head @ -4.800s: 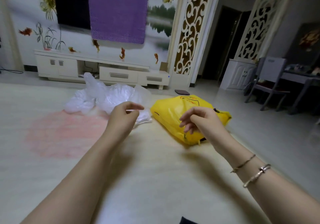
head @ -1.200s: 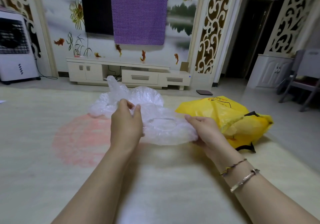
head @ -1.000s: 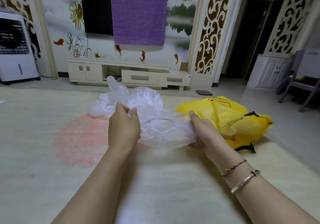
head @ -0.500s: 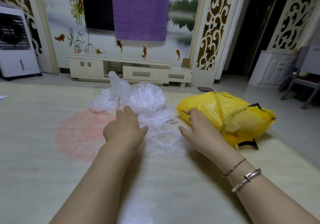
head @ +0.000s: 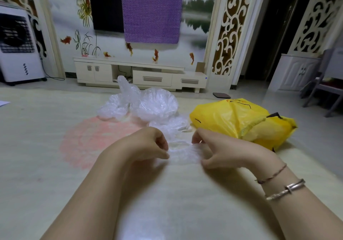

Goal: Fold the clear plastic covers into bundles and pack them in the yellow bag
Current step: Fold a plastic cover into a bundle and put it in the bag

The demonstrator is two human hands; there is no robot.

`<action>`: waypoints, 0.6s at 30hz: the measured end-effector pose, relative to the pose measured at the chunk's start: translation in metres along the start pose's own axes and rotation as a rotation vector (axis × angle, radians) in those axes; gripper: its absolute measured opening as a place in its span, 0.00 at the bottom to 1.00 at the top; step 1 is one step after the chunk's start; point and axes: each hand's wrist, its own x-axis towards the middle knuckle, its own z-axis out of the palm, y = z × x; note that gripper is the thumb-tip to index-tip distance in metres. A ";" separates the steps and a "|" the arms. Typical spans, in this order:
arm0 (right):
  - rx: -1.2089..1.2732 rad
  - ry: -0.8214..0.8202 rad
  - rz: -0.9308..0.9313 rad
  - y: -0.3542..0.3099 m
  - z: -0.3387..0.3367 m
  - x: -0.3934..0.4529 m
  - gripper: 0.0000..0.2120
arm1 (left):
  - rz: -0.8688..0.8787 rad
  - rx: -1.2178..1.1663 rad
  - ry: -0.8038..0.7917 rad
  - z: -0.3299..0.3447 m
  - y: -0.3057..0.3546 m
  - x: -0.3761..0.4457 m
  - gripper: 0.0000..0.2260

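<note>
Folding step: my left hand [head: 146, 145] and right hand [head: 220, 150] pinched opposite ends of one clear cover [head: 182, 153], low over carpet before me. Next, probably: fold ends together, tuck into yellow bag [head: 241, 122] just right; loose pile [head: 144, 104] waited behind.

Living room: TV cabinet [head: 139, 74], carpet [head: 46, 146].

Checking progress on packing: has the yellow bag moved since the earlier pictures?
No. The yellow bag lies right of the clear cover pile; only the camera shifted.
</note>
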 end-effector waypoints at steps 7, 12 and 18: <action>0.086 0.298 0.009 0.004 0.016 0.019 0.04 | -0.013 0.058 -0.007 0.004 -0.002 -0.001 0.19; 0.212 0.350 0.114 0.009 0.018 0.030 0.14 | 0.017 0.029 0.070 0.005 -0.005 0.004 0.08; 0.270 0.375 0.226 0.011 0.024 0.035 0.23 | -0.016 -0.096 0.193 0.005 -0.012 0.015 0.09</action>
